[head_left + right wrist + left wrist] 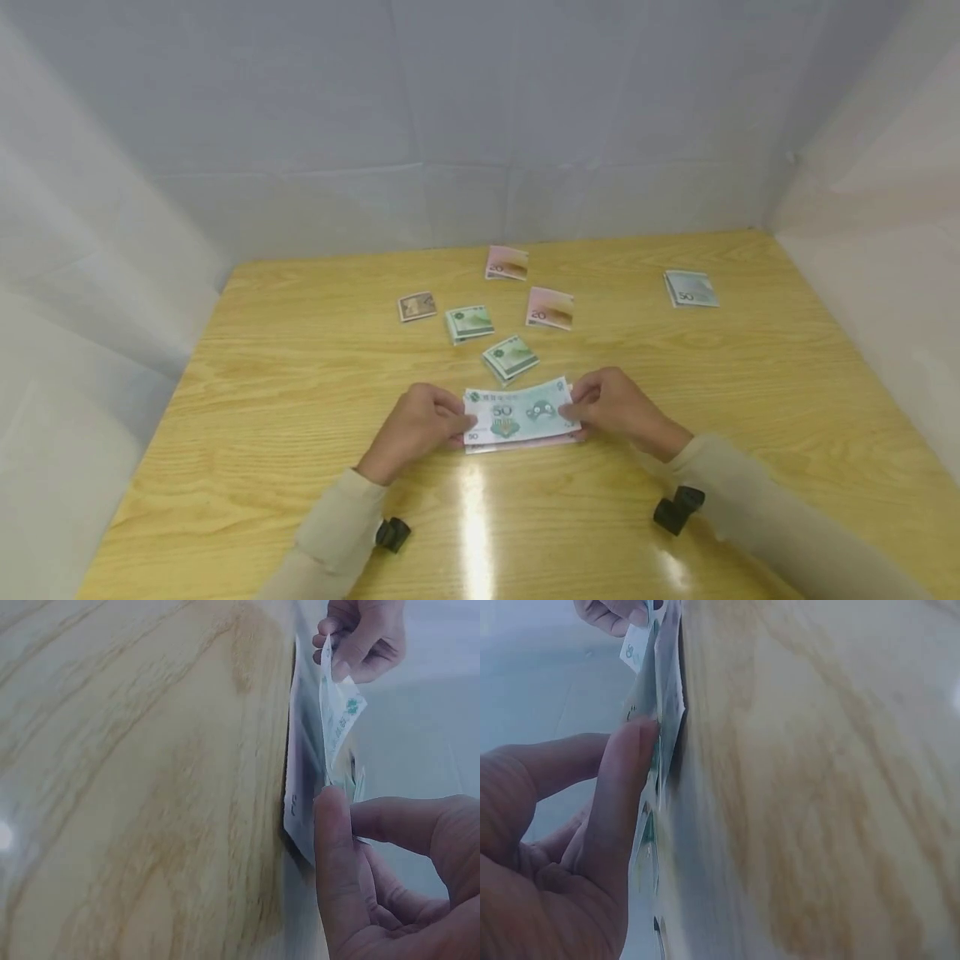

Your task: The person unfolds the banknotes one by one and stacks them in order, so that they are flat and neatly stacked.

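While left hand [420, 421] and right hand [617, 408] pinch its ends, a 50 note [522, 413] is held over a pinkish note [513, 444] at the near middle of the tabletop [300, 425]; stacking seems under way, the next move calling for aligned edges.

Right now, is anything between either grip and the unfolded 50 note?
Nothing visible: the left grip pinches the left end of the unfolded 50 note, and the right grip its right end. A pinkish note shows beneath it, and the nearest folded green note lies beyond the 50's far edge, so neither stands in between.
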Demonstrator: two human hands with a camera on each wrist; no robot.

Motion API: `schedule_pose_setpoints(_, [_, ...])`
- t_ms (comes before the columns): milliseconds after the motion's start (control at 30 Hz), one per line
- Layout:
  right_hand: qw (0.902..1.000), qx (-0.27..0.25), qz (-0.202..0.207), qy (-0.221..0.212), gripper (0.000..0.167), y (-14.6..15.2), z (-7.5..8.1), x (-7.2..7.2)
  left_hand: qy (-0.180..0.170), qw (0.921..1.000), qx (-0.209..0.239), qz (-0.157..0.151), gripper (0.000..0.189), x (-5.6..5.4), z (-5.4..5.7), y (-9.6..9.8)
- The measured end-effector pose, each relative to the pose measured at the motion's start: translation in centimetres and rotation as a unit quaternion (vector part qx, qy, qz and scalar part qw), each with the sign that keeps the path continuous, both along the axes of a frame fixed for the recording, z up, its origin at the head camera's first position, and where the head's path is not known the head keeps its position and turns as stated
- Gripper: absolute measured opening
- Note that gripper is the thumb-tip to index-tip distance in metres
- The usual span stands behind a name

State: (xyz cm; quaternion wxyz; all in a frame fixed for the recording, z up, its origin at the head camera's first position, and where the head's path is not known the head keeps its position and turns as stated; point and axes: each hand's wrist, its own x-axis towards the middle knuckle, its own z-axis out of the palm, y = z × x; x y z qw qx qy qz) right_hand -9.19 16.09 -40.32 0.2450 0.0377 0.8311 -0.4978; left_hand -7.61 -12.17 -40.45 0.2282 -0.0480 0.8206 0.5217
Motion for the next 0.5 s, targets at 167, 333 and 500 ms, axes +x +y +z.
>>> schedule_pose_setpoints(167, [0.9998, 0.009, 0.012, 0.011, 0.017, 0.03, -0.56, -0.06, 0.012, 0.9993, -0.033, -0.017, 0.022, -0.07, -0.25, 0.14])
schedule_pose_setpoints(333, [0.9986, 0.025, 0.036, 0.028, 0.016, 0.17, -0.94, 0.01, 0.02, 0.9979, -0.055, -0.026, 0.015, -0.14, -0.4, 0.27])
schedule_pose_setpoints(500, [0.9976, 0.03, 0.046, 0.042, 0.018, 0.3, -0.98, 0.04, 0.024, 0.9957, -0.081, -0.037, 0.012, -0.14, -0.28, 0.34])
